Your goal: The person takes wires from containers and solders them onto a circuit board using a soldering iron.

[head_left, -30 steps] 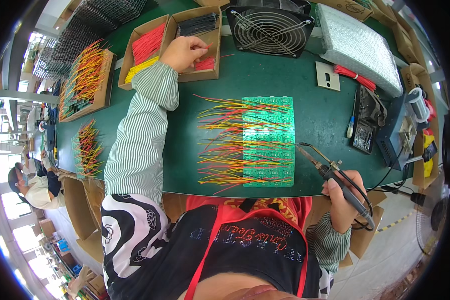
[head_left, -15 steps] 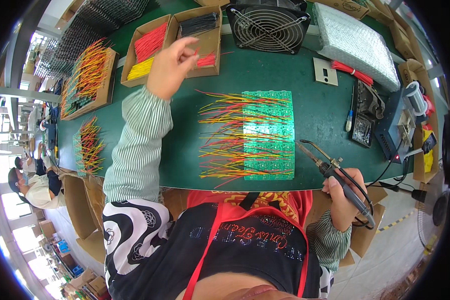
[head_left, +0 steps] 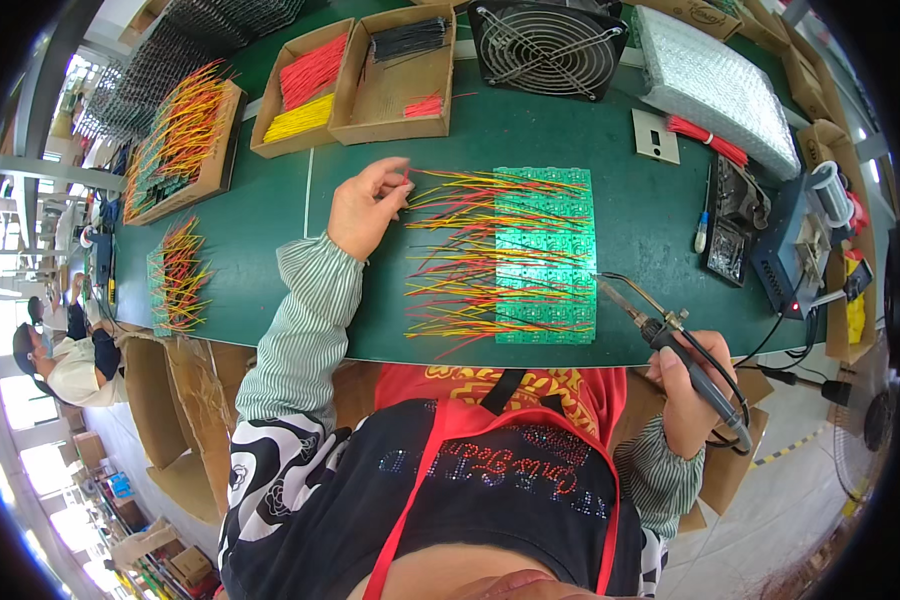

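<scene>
My left hand [head_left: 368, 208] is closed in a pinch just left of the board panel. A short bit of red wire [head_left: 406, 174] shows between its thumb and forefinger; the rest of that wire is hidden. Thin red, yellow and black wires [head_left: 450, 262] fan out leftward from the green circuit board panel [head_left: 545, 255], which lies flat on the table. My right hand [head_left: 692, 385] is wrapped round the grey handle of a soldering iron [head_left: 705, 383] with a curved feed tube along it. The iron's tip sits beside the panel's right edge, apart from the wires.
At the back stand cardboard boxes of red and yellow wires [head_left: 295, 120] and black and red wires [head_left: 390, 128], and a black fan [head_left: 548, 50]. Wired boards fill a box [head_left: 232, 150] at left. On the right is a soldering station [head_left: 785, 250]. A person [head_left: 80, 365] sits far left.
My left hand has come back from over the wire boxes, nearer to me, to beside the wired panel. My right hand keeps holding the soldering iron in nearly the same place.
</scene>
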